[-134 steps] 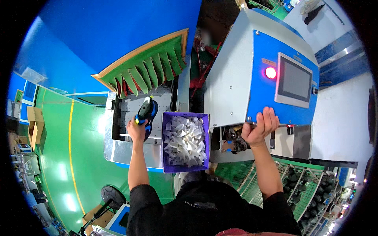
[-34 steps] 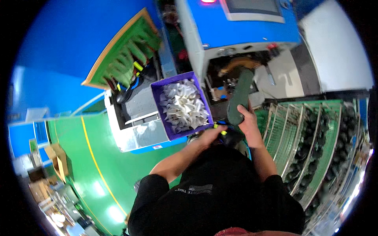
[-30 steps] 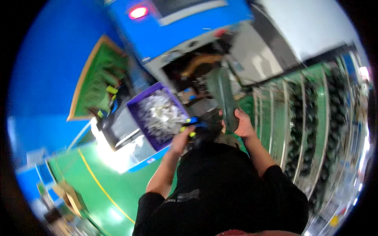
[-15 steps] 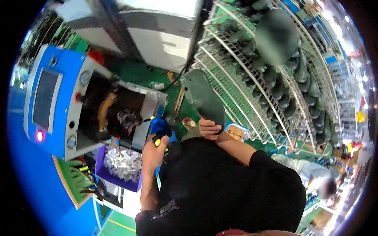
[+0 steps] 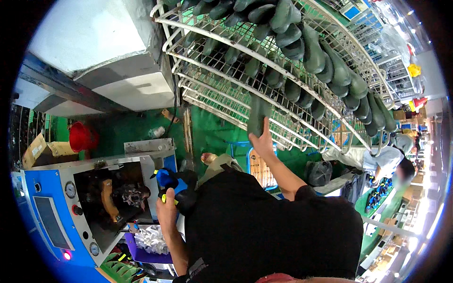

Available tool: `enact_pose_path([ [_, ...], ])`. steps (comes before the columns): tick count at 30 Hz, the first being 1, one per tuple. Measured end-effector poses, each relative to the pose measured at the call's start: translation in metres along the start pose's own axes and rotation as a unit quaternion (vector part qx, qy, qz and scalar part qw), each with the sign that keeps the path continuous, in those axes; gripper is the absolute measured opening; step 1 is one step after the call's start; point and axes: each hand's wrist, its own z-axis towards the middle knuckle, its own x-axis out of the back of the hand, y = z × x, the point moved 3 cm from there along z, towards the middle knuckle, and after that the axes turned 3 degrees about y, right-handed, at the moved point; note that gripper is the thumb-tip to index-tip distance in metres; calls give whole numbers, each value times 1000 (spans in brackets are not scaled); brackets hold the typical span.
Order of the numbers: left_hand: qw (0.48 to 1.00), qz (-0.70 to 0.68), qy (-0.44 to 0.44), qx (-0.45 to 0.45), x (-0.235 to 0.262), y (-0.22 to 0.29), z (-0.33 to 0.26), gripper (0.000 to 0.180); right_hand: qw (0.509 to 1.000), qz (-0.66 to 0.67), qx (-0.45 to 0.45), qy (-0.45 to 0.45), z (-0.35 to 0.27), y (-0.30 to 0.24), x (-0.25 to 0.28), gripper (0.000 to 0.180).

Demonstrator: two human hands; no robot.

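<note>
My right hand (image 5: 262, 143) is closed around one end of a dark green shoe last (image 5: 257, 113), held out beside the wire rack (image 5: 222, 66). The last stands roughly upright, its far end overlapping the rack's lower tiers. My left hand (image 5: 166, 205) grips a black and blue shoe upper (image 5: 166, 179) with yellow tabs, close to my body and beside the machine's opening. Its lower part is dark against my black shirt, so that edge is hard to make out. Several other green shoe lasts (image 5: 311, 54) sit on the rack.
At the left stands a blue and grey machine (image 5: 45, 188) with a screen and dark cavity. Below it is a purple bin (image 5: 151, 255) of white pieces. A red bucket (image 5: 82, 137) and a cardboard box (image 5: 47, 151) lie beyond. Another person (image 5: 384, 162) works at the far right.
My view has turned right towards the rack. The last in my right hand has swung from over the floor to the rack's side. My left hand still holds the upper.
</note>
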Motion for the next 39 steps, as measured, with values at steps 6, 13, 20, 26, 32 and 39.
enact_pose_path([
  [6, 998, -44, -33, 20, -2, -6, 6, 57, 990, -91, 22, 103, 135, 37, -30, 78],
  [13, 988, -143, -60, 1, 19, -64, 3, 81, 857, -447, 113, 232, 299, 153, -67, 49],
  [20, 755, -568, 326, 44, 55, -385, -168, 83, 955, -291, 52, -5, 147, 64, -148, 40],
  [26, 619, -630, 470, 12, 113, -444, -232, 46, 829, 8, 354, -433, -140, -192, -281, 37],
  [32, 732, -196, 510, 408, -18, -636, -225, 32, 509, 286, 760, -288, -373, -409, -300, 36],
  [39, 850, -96, 479, 198, 139, -623, -131, 68, 456, 206, 865, -26, -461, -439, -382, 49],
])
